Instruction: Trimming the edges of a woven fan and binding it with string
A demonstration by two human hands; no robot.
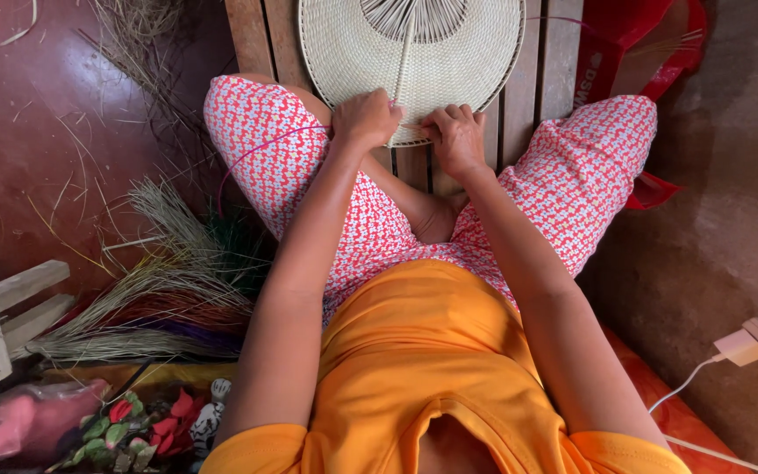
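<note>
**Hands at the edge of a woven fan**

Fan (353, 44) of pale woven straw lies on a slatted wooden bench (554, 53), between the person's knees; the left hand (366, 118) is closed on its near rim, beside the central rib; the right hand (456, 136) presses the same rim with curled fingers, just beside the left one; a thin purple strand (261, 151) runs from the left hand over the patterned trousers; bundles of dried grass (160, 298) lie on the red floor at the left.
</note>
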